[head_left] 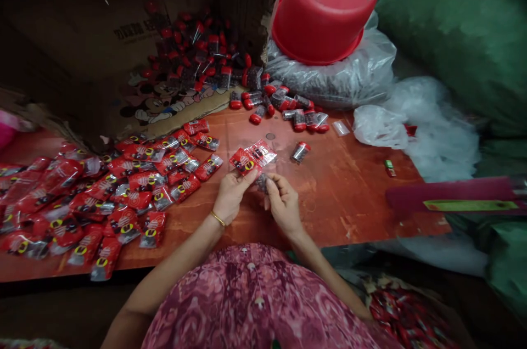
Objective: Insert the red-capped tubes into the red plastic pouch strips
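Note:
My left hand (231, 194), a gold bangle at its wrist, is closed on a small red printed plastic packet (244, 161) with a see-through flap at its upper right. The fingers of my right hand (284, 202) pinch the packet's lower end, where dark contents (261, 181) show through; their exact kind is partly hidden by the fingers. Just beyond my right hand, a small see-through jar (300, 152) with a red cap and dark filling lies on the red tabletop (329, 190).
Many red packets (123, 220) are piled at the left. Red-capped jars (201, 52) spill from a large cardboard box (78, 36). At the back, a red tub (325, 9) sits upside down on a plastic bag (329, 80). A purple-red bar (448, 195) juts in from the right.

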### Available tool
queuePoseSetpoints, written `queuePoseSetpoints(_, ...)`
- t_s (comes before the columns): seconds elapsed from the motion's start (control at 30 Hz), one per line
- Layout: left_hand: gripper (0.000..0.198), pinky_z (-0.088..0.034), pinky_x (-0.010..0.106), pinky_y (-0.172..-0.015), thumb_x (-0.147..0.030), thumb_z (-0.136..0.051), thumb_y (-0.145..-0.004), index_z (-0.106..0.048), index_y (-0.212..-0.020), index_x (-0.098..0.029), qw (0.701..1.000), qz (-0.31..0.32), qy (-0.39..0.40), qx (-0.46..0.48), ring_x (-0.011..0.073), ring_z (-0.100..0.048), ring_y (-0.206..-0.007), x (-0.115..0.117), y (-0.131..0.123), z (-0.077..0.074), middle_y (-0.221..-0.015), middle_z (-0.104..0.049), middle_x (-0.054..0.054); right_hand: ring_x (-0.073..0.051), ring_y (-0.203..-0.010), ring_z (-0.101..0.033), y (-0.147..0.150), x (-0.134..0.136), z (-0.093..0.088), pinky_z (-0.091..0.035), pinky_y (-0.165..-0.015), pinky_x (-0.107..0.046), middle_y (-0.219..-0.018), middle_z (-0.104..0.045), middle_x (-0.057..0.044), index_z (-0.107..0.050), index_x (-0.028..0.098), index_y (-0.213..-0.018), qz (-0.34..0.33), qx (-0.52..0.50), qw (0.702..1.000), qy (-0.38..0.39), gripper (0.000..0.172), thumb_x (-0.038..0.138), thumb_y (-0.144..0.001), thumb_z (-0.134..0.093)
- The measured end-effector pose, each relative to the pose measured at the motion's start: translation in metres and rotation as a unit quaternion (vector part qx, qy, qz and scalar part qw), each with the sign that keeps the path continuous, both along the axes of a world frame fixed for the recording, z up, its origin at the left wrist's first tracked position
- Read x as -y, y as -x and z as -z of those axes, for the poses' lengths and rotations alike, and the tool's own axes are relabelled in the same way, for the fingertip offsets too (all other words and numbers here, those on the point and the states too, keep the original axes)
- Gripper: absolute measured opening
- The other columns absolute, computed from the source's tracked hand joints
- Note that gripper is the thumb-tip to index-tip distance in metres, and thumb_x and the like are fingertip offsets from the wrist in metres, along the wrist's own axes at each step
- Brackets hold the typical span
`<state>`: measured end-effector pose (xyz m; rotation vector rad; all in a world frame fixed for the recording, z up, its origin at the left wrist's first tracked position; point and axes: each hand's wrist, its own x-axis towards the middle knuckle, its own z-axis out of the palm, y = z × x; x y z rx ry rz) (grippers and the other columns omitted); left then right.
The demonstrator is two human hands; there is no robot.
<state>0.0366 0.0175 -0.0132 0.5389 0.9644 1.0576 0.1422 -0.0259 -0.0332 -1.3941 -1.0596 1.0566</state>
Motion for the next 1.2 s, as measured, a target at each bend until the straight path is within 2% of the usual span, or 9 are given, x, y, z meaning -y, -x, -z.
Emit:
queuePoseSetpoints(0.17,0.032,-0.044,0.019,-0.055,-0.038,-0.076,-0.058,-0.069,-0.074,-0.011,1.000,-0.023,-0.016,-0.004,0.0068,-0.054,-0.053,-0.001,0.003,0.007,-0.061,-0.064,0.000,-0.006,-0.035,-0.039,0.012,0.004,0.002,-0.034,-0.036,-0.020,-0.053,-0.046,0.008,-0.053,0.020,-0.091,-0.018,-0.010,1.000,0.003,0.023,0.042,-0.084,-0.049)
queuePoseSetpoints(0.3,0.037,-0.036,0.019,-0.038,-0.042,-0.071,-0.064,-0.069,-0.083,-0.011,0.997,0.071,-0.039,-0.005,0.0069,-0.047,-0.037,0.002,0.005,0.012,-0.048,-0.058,-0.001,-0.004,-0.032,-0.037,0.021,-0.002,-0.003,-0.038,-0.037,-0.020,-0.054,-0.045,0.010,-0.048,0.021,-0.083,-0.020,-0.146,0.988,0.039,0.024,0.045,-0.083,-0.050)
queuePoseSetpoints(0.4,0.040,-0.032,0.020,-0.032,-0.045,-0.067,-0.067,-0.067,-0.089,-0.011,0.994,0.101,-0.037,0.007,0.0086,-0.045,-0.034,0.002,0.006,0.011,-0.047,-0.057,-0.001,-0.003,-0.034,-0.040,0.023,-0.004,-0.006,-0.038,-0.038,-0.018,-0.055,-0.046,0.010,-0.047,0.021,-0.083,-0.005,-0.159,0.987,0.024,0.023,0.044,-0.082,-0.051)
queuePoseSetpoints(0.57,0.035,-0.040,0.019,-0.045,-0.043,-0.072,-0.061,-0.066,-0.074,-0.011,0.999,0.012,-0.006,0.042,0.0081,-0.052,-0.048,0.004,0.004,0.002,-0.061,-0.064,0.002,-0.006,-0.043,-0.052,0.010,-0.003,-0.006,-0.044,-0.045,-0.019,-0.062,-0.056,0.007,-0.051,0.021,-0.093,-0.069,-0.114,0.991,0.007,0.027,0.039,-0.076,-0.061)
queuePoseSetpoints(0.73,0.035,-0.044,0.021,-0.058,-0.041,-0.078,-0.054,-0.064,-0.068,-0.012,0.996,0.007,0.027,0.081,0.0112,-0.059,-0.060,0.009,0.006,-0.003,-0.064,-0.066,0.002,-0.006,-0.037,-0.045,0.013,-0.018,0.005,-0.038,-0.037,-0.018,-0.053,-0.053,0.009,-0.049,0.021,-0.077,-0.025,-0.063,0.998,-0.019,0.026,0.036,-0.067,-0.069)
queuePoseSetpoints(0.87,0.018,-0.048,0.023,-0.069,-0.030,-0.072,-0.068,-0.065,-0.074,-0.014,0.992,-0.030,0.092,0.085,0.0135,-0.065,-0.070,-0.002,0.039,-0.010,-0.072,-0.070,0.003,-0.011,-0.051,-0.053,0.015,-0.030,0.007,-0.044,-0.050,-0.024,-0.061,-0.059,0.003,-0.055,0.020,-0.080,-0.053,0.088,0.992,-0.076,0.024,0.040,-0.071,-0.065)
queuePoseSetpoints(0.97,0.027,-0.049,0.024,-0.076,-0.037,-0.051,-0.085,-0.064,-0.072,-0.017,0.972,-0.164,0.120,0.118,0.0120,-0.066,-0.077,-0.024,0.069,-0.016,-0.075,-0.071,0.002,-0.016,-0.064,-0.057,-0.011,-0.046,0.006,-0.046,-0.062,-0.030,-0.073,-0.063,-0.004,-0.058,0.018,-0.092,0.003,0.298,0.952,-0.066,0.028,0.043,-0.080,-0.054)
queuePoseSetpoints(1.07,0.048,-0.050,0.022,-0.079,-0.052,-0.035,-0.088,-0.064,-0.079,-0.015,0.943,-0.283,0.091,0.152,0.0108,-0.065,-0.085,-0.038,0.078,-0.016,-0.079,-0.071,0.004,-0.025,-0.087,-0.056,-0.054,-0.066,0.009,-0.043,-0.075,-0.038,-0.098,-0.062,-0.015,-0.056,0.013,-0.105,0.109,0.474,0.874,-0.010,0.035,0.039,-0.084,-0.046)
queuePoseSetpoints(1.2,0.037,-0.051,0.024,-0.074,-0.047,-0.051,-0.082,-0.064,-0.079,-0.013,0.973,-0.176,0.111,0.104,0.0136,-0.066,-0.080,-0.025,0.051,-0.005,-0.079,-0.071,0.007,-0.033,-0.096,-0.051,-0.093,-0.083,0.019,-0.041,-0.075,-0.044,-0.110,-0.056,-0.023,-0.056,0.009,-0.110,0.141,0.573,0.802,0.099,0.043,0.042,-0.084,-0.046)
